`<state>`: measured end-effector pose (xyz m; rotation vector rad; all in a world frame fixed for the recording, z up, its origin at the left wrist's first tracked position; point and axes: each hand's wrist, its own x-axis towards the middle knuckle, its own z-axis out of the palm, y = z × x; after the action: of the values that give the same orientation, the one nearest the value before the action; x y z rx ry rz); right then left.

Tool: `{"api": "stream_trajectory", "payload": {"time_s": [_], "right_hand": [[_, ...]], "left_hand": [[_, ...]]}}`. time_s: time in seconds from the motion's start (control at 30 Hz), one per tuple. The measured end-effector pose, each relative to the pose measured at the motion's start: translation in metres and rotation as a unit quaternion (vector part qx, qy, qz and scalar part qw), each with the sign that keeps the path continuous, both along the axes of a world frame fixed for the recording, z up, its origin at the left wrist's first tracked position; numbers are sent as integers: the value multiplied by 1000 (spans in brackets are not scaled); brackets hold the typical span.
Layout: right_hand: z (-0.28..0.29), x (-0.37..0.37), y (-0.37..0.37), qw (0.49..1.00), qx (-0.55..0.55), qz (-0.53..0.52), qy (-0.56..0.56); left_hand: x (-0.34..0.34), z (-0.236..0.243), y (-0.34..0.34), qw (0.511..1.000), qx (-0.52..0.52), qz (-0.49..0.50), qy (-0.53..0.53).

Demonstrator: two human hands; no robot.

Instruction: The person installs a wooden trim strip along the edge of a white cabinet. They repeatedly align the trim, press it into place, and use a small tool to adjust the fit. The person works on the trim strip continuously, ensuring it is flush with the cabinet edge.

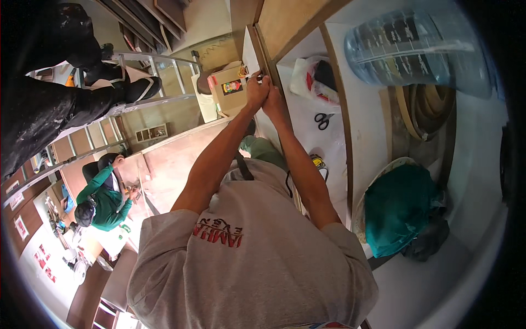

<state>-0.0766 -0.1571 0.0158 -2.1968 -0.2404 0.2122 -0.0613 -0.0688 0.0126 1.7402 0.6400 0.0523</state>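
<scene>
Looking straight down from a height, both arms stretch out in front of the grey T-shirt and meet at the edge of a wooden panel (285,22). The left hand (256,90) is curled closed against that edge, its fingers wrapped round something small and dark at the panel's rim; from here it may be a fitting or a tool tip, too small to tell. The right hand (274,101) sits touching the left, just below it, fingers also folded shut and pressed to the same wooden edge. So the panel edge is pinned between the two hands, running up and away toward the top of the view.

To the right of the arms lies a white shelf surface (329,142) with a pair of black-handled scissors (323,120) on it, well apart from the hands. Above the scissors sits a crumpled plastic bag (309,74) with red and dark contents. Further right a large clear blue water bottle (416,46) lies on its side, and below it a teal cloth bundle (400,208) rests in a pale bag.

Left of the hands a cardboard box (233,88) with a coloured label stands near a metal ladder (148,101), where a person's dark trouser legs and shoes stand on a rung. Far below, another person in a green top (107,200) bends over a desk.
</scene>
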Motion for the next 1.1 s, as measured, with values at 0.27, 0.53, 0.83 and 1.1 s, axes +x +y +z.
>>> {"api": "stream_trajectory", "payload": {"time_s": [0.27,0.53,0.83,1.1], "right_hand": [[3,10,28,1000,3,2,-21],[-16,10,36,996,77,-33,-10],[-35,11,40,989,141,-44,-12],[-60,26,37,895,404,-117,147]], "left_hand": [[9,-13,23,1000,15,-16,-15],[12,-13,29,999,22,-30,-5],[17,-26,32,998,54,-36,-18],[20,-19,28,999,30,-25,-10]]}}
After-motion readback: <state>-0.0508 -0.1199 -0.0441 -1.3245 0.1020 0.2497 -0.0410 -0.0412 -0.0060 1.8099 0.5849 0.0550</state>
